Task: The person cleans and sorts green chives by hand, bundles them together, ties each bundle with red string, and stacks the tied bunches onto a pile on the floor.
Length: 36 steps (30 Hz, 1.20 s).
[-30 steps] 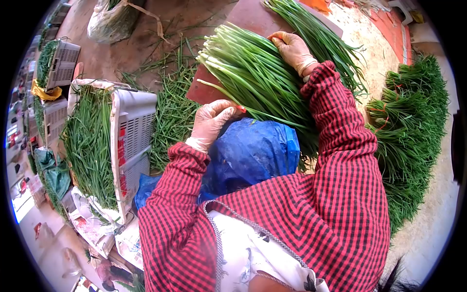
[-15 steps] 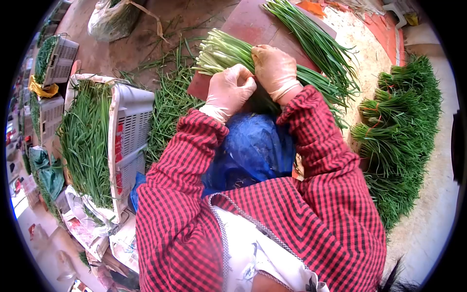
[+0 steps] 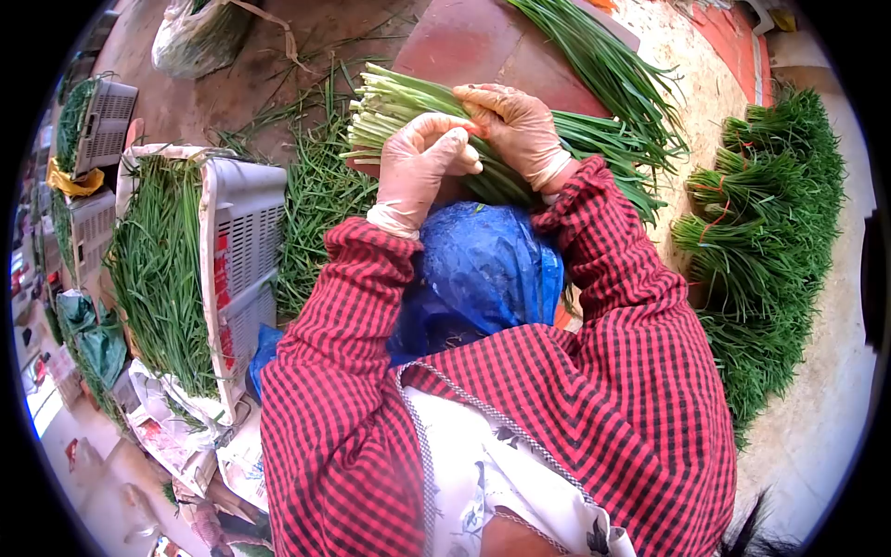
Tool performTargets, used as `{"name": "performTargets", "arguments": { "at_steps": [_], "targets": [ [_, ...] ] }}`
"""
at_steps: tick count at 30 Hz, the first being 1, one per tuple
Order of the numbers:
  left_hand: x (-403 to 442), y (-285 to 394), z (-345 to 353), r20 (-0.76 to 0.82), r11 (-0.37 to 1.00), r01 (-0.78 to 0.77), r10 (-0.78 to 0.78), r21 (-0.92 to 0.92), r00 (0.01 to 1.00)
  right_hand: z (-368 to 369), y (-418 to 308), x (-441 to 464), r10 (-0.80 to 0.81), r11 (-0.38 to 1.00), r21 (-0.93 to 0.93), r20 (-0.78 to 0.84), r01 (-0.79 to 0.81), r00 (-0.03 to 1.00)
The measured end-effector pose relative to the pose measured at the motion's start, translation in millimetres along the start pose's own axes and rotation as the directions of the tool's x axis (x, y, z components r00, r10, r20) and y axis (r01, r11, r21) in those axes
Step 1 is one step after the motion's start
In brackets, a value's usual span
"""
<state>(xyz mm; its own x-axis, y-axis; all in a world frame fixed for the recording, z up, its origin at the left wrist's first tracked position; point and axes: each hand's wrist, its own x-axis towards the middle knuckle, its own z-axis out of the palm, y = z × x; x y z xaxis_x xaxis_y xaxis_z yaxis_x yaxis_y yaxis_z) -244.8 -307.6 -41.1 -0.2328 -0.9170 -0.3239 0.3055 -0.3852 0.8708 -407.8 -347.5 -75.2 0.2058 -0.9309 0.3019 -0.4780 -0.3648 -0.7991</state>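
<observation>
A bunch of long green stalks lies across a reddish board, its pale ends to the left. Both hands wear thin, pale gloves. My left hand is closed at the near side of the bunch, its thumb and fingers pinching a small orange-red band. Against the bunch, just to the right, my right hand has its fingers closed on the stalks and the band. Below the hands is a knee covered in blue plastic. More loose stalks lie at the board's upper right.
At the left stands a white crate full of green stalks. Loose stalks are heaped beside it. Banded bunches are packed together at the right. A filled plastic bag sits at the upper left.
My right hand has come left and down from the far side of the bunch to meet my left hand. The orange-red band has moved from beside the bunch to against it.
</observation>
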Motion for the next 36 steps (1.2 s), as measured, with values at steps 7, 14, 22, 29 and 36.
{"name": "performTargets", "arguments": {
  "at_steps": [7, 14, 22, 29, 36],
  "targets": [
    [2, 4, 3, -0.033, 0.993, 0.021, -0.017, 0.112, 0.999, 0, 14, 5, 0.008, 0.997, 0.074, 0.064, -0.013, 0.998],
    [15, 8, 17, -0.152, 0.974, 0.084, -0.052, 0.211, 0.987, -1, 4, 2, 0.08, 0.995, 0.049, 0.063, -0.083, 0.995],
    [19, 20, 28, -0.288, 0.888, 0.209, -0.092, 0.409, 0.953, 2, 15, -2, 0.043, 0.991, 0.119, 0.109, -0.056, 0.993],
    [28, 20, 33, -0.331, 0.887, 0.23, -0.094, 0.401, 0.939, -2, 24, -2, 0.189, 0.917, 0.323, 0.161, -0.232, 0.969],
    [26, 19, 39, -0.351, 0.849, 0.21, -0.031, 0.485, 0.936, 4, 17, 1, 0.237, 0.926, 0.29, 0.056, -0.243, 0.97]
  ]
}}
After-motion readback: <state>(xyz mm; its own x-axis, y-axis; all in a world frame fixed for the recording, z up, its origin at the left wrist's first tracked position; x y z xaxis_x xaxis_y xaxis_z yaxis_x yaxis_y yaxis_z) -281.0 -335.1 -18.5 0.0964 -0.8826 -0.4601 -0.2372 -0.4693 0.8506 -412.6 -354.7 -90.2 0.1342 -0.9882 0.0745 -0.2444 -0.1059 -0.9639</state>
